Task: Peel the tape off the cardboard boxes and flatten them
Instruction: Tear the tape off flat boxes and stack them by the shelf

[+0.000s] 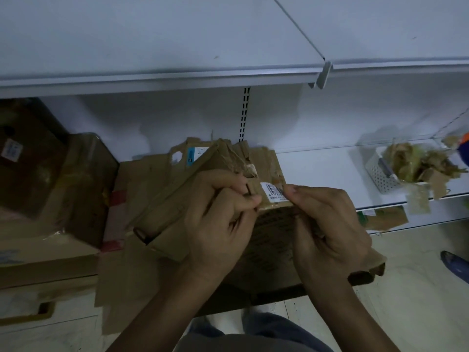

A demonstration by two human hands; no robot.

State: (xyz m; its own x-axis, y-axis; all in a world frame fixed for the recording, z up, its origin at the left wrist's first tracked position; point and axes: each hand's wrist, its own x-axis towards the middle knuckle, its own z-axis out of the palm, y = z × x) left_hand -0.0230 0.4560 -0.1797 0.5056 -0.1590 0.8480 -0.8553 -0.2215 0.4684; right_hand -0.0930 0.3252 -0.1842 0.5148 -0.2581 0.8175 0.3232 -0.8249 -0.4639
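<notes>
I hold a torn, partly collapsed brown cardboard box (pixel 175 199) in front of the lower shelf. My left hand (pixel 218 214) grips its upper flap edge, fingers curled round the cardboard. My right hand (pixel 327 224) pinches the flap beside a white barcode label (pixel 272 190), thumb on top. A glossy strip of tape (pixel 275 205) runs just under the label, between my two thumbs. Whether the tape is lifted I cannot tell.
Flattened cardboard sheets (pixel 142 179) lie on the lower shelf and floor behind the box. Taped brown boxes (pixel 50 179) are stacked at the left. A white perforated basket (pixel 383 176) of tape scraps sits on the right shelf. A white upper shelf (pixel 157 74) overhangs. A blue shoe (pixel 455 265) is at far right.
</notes>
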